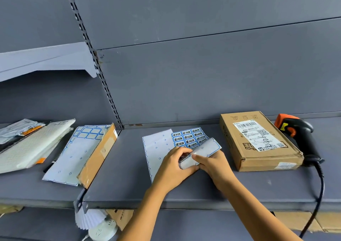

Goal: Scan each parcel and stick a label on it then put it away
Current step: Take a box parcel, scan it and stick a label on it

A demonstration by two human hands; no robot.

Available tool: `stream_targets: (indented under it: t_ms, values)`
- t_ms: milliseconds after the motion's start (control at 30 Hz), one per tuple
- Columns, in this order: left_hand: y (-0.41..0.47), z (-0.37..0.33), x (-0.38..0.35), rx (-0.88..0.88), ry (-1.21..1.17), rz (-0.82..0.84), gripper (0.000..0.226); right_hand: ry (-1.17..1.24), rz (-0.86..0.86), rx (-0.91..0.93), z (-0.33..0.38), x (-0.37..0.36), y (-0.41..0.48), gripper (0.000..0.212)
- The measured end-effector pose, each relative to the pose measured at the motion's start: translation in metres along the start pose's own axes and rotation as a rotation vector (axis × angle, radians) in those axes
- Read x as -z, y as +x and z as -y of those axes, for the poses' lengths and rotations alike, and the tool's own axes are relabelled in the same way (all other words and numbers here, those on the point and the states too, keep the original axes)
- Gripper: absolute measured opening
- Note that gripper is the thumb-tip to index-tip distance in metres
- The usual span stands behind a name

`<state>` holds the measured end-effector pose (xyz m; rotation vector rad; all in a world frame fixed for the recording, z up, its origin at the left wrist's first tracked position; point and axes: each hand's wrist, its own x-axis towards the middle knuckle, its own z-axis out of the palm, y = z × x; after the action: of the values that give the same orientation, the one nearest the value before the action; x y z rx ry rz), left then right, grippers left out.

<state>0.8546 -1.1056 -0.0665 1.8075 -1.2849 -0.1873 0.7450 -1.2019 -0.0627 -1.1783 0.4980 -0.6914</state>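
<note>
peeling a label off the label sheet [188,139], which lies on the shelf [129,166] just left of the parcel [258,141].
item: left hand [171,165], grip clamped on the sheet's rolled-up near corner.
item: right hand [212,164], grip pinched on the same curl, on the side nearer the parcel.
item: parcel, flat brown box, shipping slip facing up, apart from both hands.
item: scanner [299,135], lying against the parcel's right side, cable dropping over the shelf's front edge.
method, as i judge it: i'd keep the sheet bent back sharply and lift one sticker by its corner, slowly, so it neither tears nor folds onto itself.
room: bare shelf left of the parcel, beyond the sheet, up to a second box [99,154]. front lip runs close under the wrists. the cable right of the parcel could snag.
</note>
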Motion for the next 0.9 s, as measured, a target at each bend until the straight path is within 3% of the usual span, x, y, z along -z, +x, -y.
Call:
stream_targets:
  t_ms: [100,267,533,900]
  values:
    - [0.0022,-0.0001,0.0018,0.031,-0.039,-0.117,0.026,0.022,0.067,0.081,-0.0018,0.0063,-0.0007,0.030]
    - [0.0003,0.0025,0.0014,-0.009,0.009,-0.143,0.009,-0.005,0.079,0.131,-0.0067,0.0091,0.0001,0.031]
    - [-0.0026,0.0014,-0.0017,-0.067,0.020,-0.149,0.019,-0.065,0.064,0.200,-0.0095,0.0089,0.0004,0.038]
    - [-0.0026,0.0027,-0.0009,-0.044,-0.013,-0.156,0.005,-0.215,0.067,0.175,-0.0106,0.0101,0.0020,0.043]
